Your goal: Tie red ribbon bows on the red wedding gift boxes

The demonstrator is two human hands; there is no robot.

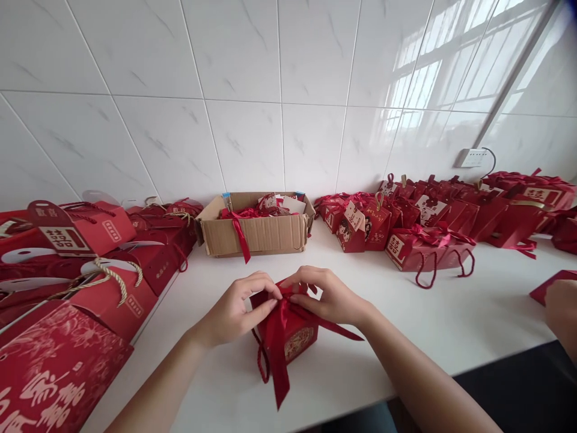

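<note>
A small red gift box (301, 344) with a gold pattern on its front stands on the white table before me. Over its top runs a red satin ribbon (280, 355); one tail hangs down the front past the table surface line, another sticks out to the right. My left hand (243, 304) pinches the ribbon at the knot with thumb and fingers. From the other side my right hand (327, 294) pinches the ribbon close by, fingertips nearly meeting the left ones. A twisted red cord handle (262, 358) droops at the box's left side. The knot itself is partly covered by fingers.
Behind the box is an open cardboard carton (256, 236) holding ribbons and cards. Red gift boxes and bags (90, 231) are piled at left. Finished-looking red boxes (428, 246) stand in rows at right. Another person's hand (562, 316) is at the right edge. A socket strip (472, 158) hangs on the tiled wall.
</note>
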